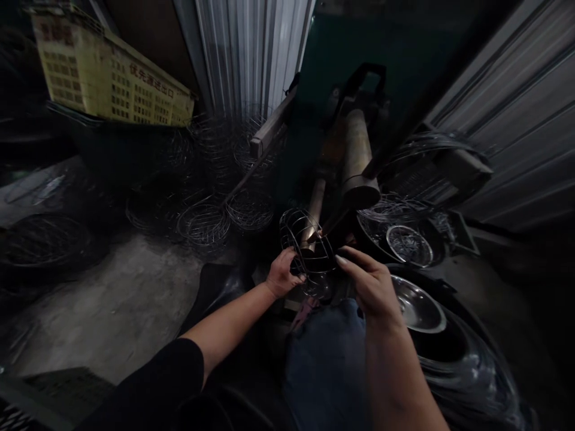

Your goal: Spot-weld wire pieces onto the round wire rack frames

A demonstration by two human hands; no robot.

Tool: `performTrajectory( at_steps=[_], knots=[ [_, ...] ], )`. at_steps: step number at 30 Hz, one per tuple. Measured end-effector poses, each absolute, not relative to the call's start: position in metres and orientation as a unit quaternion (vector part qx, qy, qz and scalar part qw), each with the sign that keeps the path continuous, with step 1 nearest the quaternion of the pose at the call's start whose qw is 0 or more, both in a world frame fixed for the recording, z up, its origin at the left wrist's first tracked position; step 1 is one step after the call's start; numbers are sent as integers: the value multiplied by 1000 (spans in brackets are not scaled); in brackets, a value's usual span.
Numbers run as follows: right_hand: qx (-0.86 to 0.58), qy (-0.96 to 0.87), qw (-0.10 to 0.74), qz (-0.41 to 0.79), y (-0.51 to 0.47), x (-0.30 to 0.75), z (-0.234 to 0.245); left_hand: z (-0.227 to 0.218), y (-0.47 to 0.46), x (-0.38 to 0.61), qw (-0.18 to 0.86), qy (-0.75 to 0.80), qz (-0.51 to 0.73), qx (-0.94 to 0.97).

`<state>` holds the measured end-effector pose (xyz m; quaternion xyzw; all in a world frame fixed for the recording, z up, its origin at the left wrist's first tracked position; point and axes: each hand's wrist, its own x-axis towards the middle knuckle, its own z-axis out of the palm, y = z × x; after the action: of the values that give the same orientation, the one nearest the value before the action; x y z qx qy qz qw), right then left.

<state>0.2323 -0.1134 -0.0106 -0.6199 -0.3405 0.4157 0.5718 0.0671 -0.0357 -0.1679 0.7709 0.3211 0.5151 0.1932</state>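
A round wire basket frame [305, 239] is held up in front of a machine with metal rollers [354, 161]. My left hand [283, 274] is closed on the frame's lower left rim. My right hand [371, 281] grips the frame's right side with fingers wrapped round the wire. The frame sits against the tip of the lower roller [314, 209]. My lap in blue jeans [323, 353] lies under both hands.
Several finished wire baskets [204, 221] lie piled on the concrete floor to the left. A shiny metal bowl [415, 305] and wire coils [467, 371] sit at the right. A yellow sign [108, 78] leans at the back left, by corrugated metal walls [251, 54].
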Motion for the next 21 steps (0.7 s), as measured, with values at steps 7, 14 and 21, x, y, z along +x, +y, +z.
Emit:
performTrajectory(
  at_steps=[7, 14, 21],
  knots=[
    [-606, -300, 554, 485, -99, 210, 13, -167, -34, 62, 236, 363, 431, 792],
    [-595, -233, 516, 570, -99, 205, 24, -99, -38, 16, 330, 451, 362, 746],
    [-621, -284, 505, 528, -98, 206, 23, -21, -40, 18, 248, 343, 519, 742]
  ],
)
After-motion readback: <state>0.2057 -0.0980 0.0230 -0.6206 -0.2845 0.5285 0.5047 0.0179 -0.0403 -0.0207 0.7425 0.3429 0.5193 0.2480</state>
